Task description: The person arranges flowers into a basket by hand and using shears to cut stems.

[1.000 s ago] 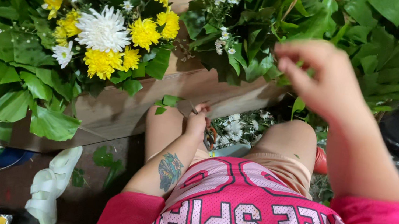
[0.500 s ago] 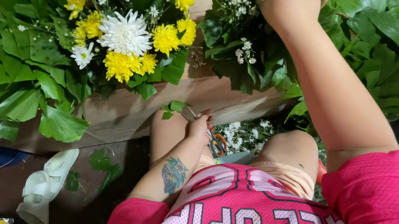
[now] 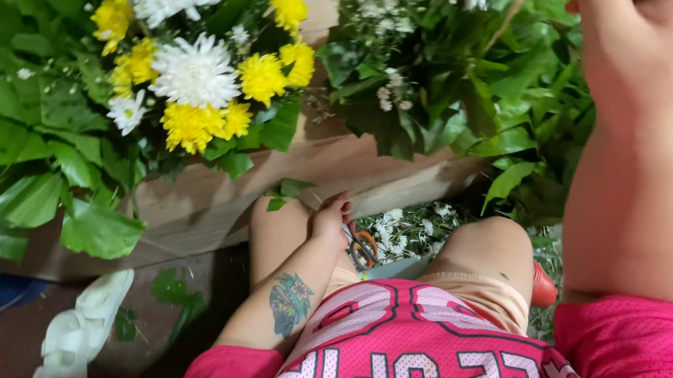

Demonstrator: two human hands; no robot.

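My right hand (image 3: 643,45) is raised at the top right, against the green leaves of a white-flowered bunch (image 3: 433,58). Its fingers run out of the frame, so what they hold is hidden. My left hand (image 3: 331,220) rests low between my bare knees, its fingers curled by a pair of orange-handled scissors (image 3: 363,247). The forearm above it carries a tattoo. A bouquet of yellow and white chrysanthemums (image 3: 193,62) stands to the left of both hands.
Both bunches lean on a brown paper-wrapped surface (image 3: 331,165). Small white flowers (image 3: 408,229) lie on the floor between my knees. Large green leaves (image 3: 5,131) fill the left side, and a white cloth or petal (image 3: 81,329) lies below them.
My right hand has risen from the middle right to the top of the view, into the foliage. The left hand has stayed between my knees.
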